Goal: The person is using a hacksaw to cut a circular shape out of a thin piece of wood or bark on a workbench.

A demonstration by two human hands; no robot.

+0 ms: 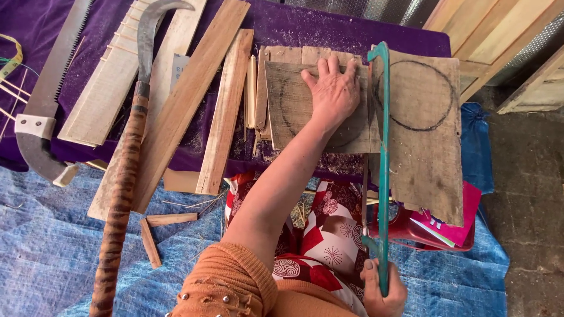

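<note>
Right hand, fist closed on the teal metal-framed hacksaw, runs its long axis straight away beside the left hand, pressed flat, fingers spread, on the circle-marked grey wooden board.

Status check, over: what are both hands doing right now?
Left hand flat on board. Right hand grips green saw, blade at board. Sickle lies clear.

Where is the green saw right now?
The green saw stands right of the middle in the head view, its handle held in the right hand. Its frame crosses the wooden board, just right of the left hand pressing down.
</note>
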